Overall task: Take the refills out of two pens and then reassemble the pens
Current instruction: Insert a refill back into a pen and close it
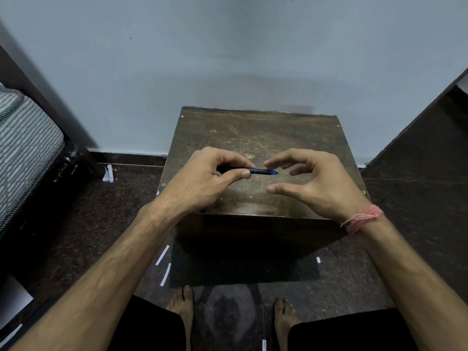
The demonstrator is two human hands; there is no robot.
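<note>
My left hand point(202, 181) is shut on a dark pen point(262, 171) with a blue end, pinching it between thumb and forefinger. The pen lies level above the worn wooden stool point(258, 133), its blue end pointing right. My right hand point(314, 181) hovers just right of that end, thumb and fingers curved and apart, holding nothing. Its forefinger tip is close above the blue end; whether it touches is unclear. A pink thread band circles my right wrist. Only one pen shows; its rear part is hidden inside my left fist. No loose refill is visible.
The stool stands against a pale wall point(228, 59). A bed with a striped mattress point(22, 138) is at the left, dark furniture point(430, 138) at the right. White paper scraps point(163, 264) lie on the dark floor. My bare feet point(182, 307) are below the stool.
</note>
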